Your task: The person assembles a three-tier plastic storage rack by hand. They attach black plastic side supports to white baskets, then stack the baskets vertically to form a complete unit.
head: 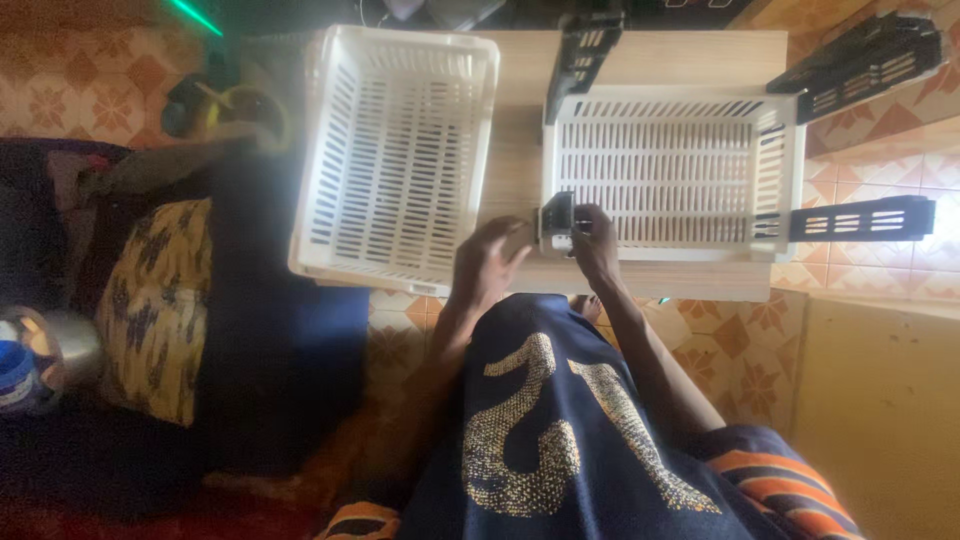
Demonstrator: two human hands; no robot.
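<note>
Two white slatted plastic baskets lie on a small wooden table [520, 170]. The right basket [680, 170] has black plastic legs sticking out of its corners: one at the top left [585, 50], one at the top right [865, 55], one at the lower right [860, 218]. A short black piece [556, 218] sits at its near left corner. My right hand [595, 240] grips that black piece from the right. My left hand [487, 262] rests against the same corner from the left, fingers curled at the piece. The left basket [395, 155] lies apart from both hands.
A patterned tile floor [880, 140] surrounds the table. To the left are a dark cloth and a yellow patterned cushion [155, 310], a metal bowl [40, 350] and a yellow object [240, 110]. An orange wall or panel [880, 420] is at the right. My dark printed garment fills the foreground.
</note>
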